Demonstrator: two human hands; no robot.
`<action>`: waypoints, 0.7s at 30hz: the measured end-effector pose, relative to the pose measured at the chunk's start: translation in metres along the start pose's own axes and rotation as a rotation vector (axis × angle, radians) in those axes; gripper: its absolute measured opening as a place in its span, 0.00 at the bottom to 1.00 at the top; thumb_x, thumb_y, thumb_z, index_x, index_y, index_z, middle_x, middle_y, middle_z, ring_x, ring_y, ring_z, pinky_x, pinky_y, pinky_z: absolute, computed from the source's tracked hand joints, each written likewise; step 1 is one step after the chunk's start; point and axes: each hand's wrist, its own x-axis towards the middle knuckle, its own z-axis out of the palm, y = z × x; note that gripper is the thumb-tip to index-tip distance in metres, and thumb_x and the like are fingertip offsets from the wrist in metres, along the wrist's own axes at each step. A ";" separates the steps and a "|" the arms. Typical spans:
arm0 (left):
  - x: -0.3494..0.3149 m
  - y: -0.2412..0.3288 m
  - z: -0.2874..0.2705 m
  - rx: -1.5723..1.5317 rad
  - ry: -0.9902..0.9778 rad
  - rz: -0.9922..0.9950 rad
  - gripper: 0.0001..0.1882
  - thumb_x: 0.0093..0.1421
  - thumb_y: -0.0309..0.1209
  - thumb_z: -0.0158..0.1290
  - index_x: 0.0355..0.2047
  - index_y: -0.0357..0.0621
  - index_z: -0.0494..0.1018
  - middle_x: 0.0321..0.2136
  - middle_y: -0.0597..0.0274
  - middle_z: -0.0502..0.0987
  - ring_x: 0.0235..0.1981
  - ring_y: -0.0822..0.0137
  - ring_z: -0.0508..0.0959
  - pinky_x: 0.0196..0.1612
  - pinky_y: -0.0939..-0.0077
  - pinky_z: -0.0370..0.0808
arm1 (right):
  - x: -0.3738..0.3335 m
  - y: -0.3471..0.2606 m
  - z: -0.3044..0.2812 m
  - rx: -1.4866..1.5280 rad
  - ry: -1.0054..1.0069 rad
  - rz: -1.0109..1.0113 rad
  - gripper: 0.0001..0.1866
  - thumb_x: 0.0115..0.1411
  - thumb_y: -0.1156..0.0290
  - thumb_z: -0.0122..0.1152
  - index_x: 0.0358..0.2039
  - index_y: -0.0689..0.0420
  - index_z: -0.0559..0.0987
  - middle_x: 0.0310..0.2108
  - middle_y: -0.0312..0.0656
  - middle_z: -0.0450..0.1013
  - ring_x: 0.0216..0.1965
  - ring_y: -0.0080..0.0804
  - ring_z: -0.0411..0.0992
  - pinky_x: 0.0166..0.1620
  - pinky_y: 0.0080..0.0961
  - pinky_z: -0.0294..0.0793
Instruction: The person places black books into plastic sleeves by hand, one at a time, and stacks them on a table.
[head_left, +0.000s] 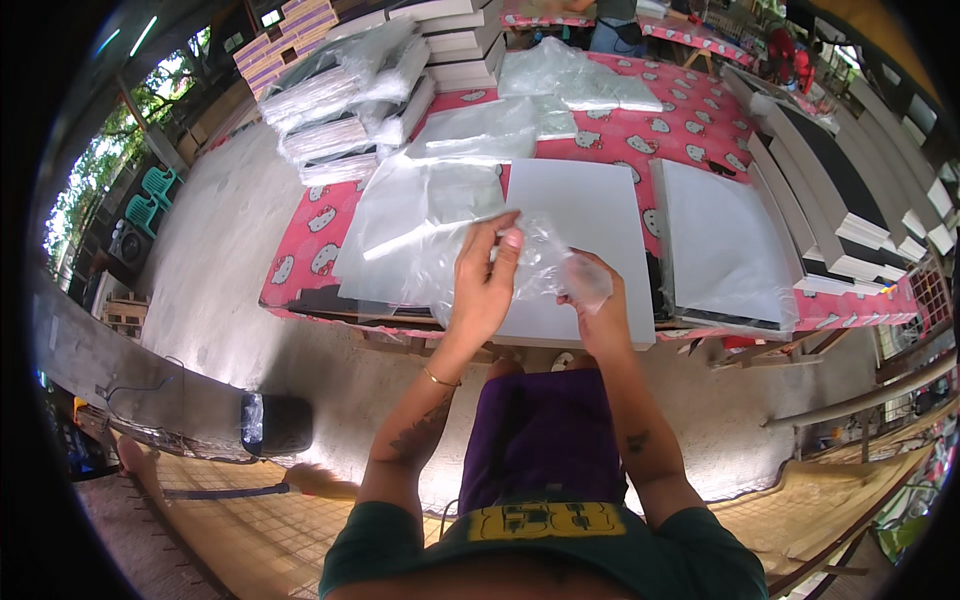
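A clear, crumpled plastic bag (535, 262) stretches between my two hands above a flat white board (585, 205). My left hand (484, 285) pinches the bag near its upper part, fingers pointing away from me. My right hand (602, 318) is closed on the bag's right side, and film covers some of its fingers. More clear plastic sleeves (400, 215) lie spread to the left of the board, partly beneath my left hand. To the right, a white board in clear plastic (715, 235) rests near the table's front edge.
A pink patterned cloth (690, 115) covers the table. Plastic-wrapped stacks (345, 100) rise at the back left. Long black-and-white board stacks (830, 190) line the right side. Plastic packs (575, 80) lie at the back. Behind me are a broom (320, 482) and a dark container (280, 425).
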 end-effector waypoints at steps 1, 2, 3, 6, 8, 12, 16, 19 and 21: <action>0.006 0.000 -0.002 0.305 0.007 0.233 0.17 0.61 0.39 0.54 0.43 0.38 0.74 0.39 0.57 0.73 0.36 0.67 0.73 0.43 0.73 0.71 | 0.003 -0.005 -0.009 0.171 0.000 0.119 0.26 0.58 0.64 0.62 0.53 0.63 0.69 0.42 0.39 0.72 0.42 0.29 0.71 0.46 0.29 0.72; 0.009 -0.011 -0.009 0.328 -0.094 0.246 0.16 0.61 0.38 0.54 0.42 0.38 0.73 0.37 0.59 0.73 0.36 0.68 0.73 0.43 0.72 0.70 | 0.003 -0.012 -0.010 0.129 0.089 0.158 0.24 0.58 0.64 0.62 0.51 0.63 0.70 0.41 0.39 0.72 0.41 0.28 0.71 0.45 0.28 0.72; 0.011 -0.021 -0.018 0.349 -0.195 0.256 0.14 0.61 0.36 0.55 0.41 0.38 0.72 0.36 0.60 0.73 0.35 0.68 0.72 0.44 0.72 0.70 | 0.001 -0.020 -0.008 0.085 0.174 0.201 0.22 0.58 0.64 0.62 0.49 0.63 0.71 0.40 0.38 0.73 0.40 0.28 0.72 0.45 0.27 0.72; 0.023 -0.023 -0.026 0.135 -0.365 -0.068 0.10 0.61 0.32 0.55 0.36 0.39 0.70 0.29 0.66 0.72 0.33 0.74 0.71 0.40 0.77 0.68 | 0.014 -0.032 -0.055 -0.039 0.216 0.118 0.18 0.59 0.64 0.62 0.45 0.62 0.73 0.39 0.38 0.73 0.38 0.25 0.73 0.43 0.26 0.72; 0.029 -0.031 -0.033 -0.084 -0.335 -0.088 0.09 0.61 0.29 0.55 0.29 0.40 0.67 0.24 0.72 0.69 0.28 0.80 0.67 0.35 0.83 0.65 | 0.021 -0.039 -0.078 -0.075 0.247 0.061 0.14 0.59 0.65 0.61 0.41 0.61 0.75 0.35 0.35 0.74 0.37 0.23 0.72 0.42 0.24 0.72; 0.037 -0.029 -0.035 -0.093 -0.228 -0.001 0.08 0.60 0.28 0.56 0.28 0.40 0.68 0.22 0.72 0.68 0.25 0.80 0.65 0.31 0.84 0.64 | 0.015 -0.073 -0.058 0.218 0.154 0.013 0.13 0.59 0.64 0.62 0.39 0.60 0.77 0.32 0.33 0.74 0.35 0.21 0.71 0.39 0.20 0.70; 0.062 -0.034 -0.044 0.277 0.030 0.252 0.05 0.59 0.27 0.55 0.33 0.40 0.72 0.24 0.68 0.72 0.27 0.77 0.69 0.32 0.79 0.68 | 0.020 -0.053 -0.083 -0.073 0.066 0.022 0.13 0.60 0.64 0.61 0.39 0.59 0.78 0.31 0.33 0.75 0.33 0.20 0.72 0.38 0.19 0.70; 0.050 -0.007 -0.026 0.400 0.338 0.269 0.10 0.59 0.27 0.54 0.40 0.37 0.73 0.30 0.58 0.76 0.30 0.67 0.76 0.30 0.75 0.72 | 0.010 -0.043 -0.073 -0.085 0.112 0.021 0.13 0.61 0.65 0.59 0.42 0.60 0.78 0.33 0.34 0.75 0.33 0.20 0.72 0.38 0.20 0.71; 0.009 0.007 0.004 -0.028 0.067 -0.035 0.12 0.58 0.29 0.55 0.40 0.35 0.73 0.32 0.52 0.76 0.31 0.63 0.77 0.27 0.74 0.72 | -0.005 -0.045 -0.033 0.159 0.076 0.020 0.12 0.62 0.68 0.57 0.42 0.61 0.78 0.33 0.34 0.75 0.32 0.21 0.72 0.36 0.21 0.72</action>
